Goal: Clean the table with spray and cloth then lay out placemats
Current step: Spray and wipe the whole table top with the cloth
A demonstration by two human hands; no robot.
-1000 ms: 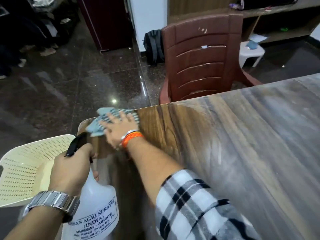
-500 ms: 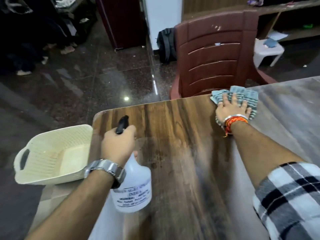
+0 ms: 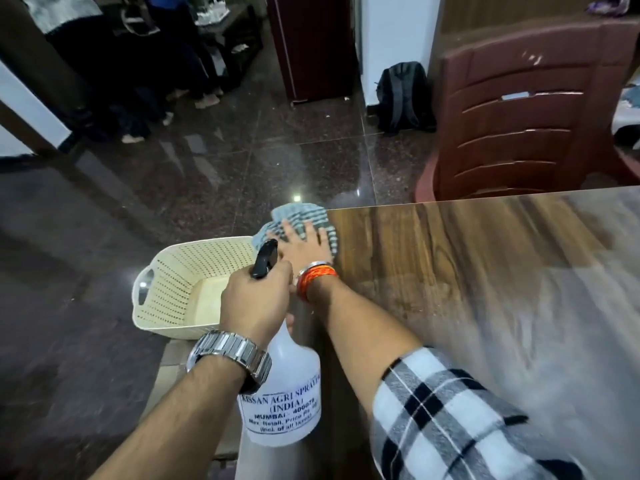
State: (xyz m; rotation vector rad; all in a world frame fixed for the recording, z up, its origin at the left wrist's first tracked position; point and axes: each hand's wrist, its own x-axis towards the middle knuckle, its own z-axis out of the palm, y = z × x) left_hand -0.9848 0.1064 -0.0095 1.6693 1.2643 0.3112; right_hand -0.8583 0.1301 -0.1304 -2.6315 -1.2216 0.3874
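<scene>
Your right hand (image 3: 304,245) is lying flat, fingers straight and spread, pressing the cloth (image 3: 306,214) onto the far left corner of the table (image 3: 485,289). That cloth is soft and rumpled, ribbed in blue-grey and white, and its edge is hanging past the corner. Your left hand (image 3: 254,303) is curling tightly around the neck of the spray bottle (image 3: 287,393), just beside your right wrist. The bottle is a rounded, translucent white plastic one with black printed lettering and a black trigger head; whether its base is touching the table, I cannot tell. The tabletop is showing glossy brown wood grain, streaked and shining. A cream plastic basket (image 3: 173,271), perforated all over with a cut-out handle, is sitting just beside the table's left end. A slatted maroon plastic chair (image 3: 526,109) is standing at the far edge.
</scene>
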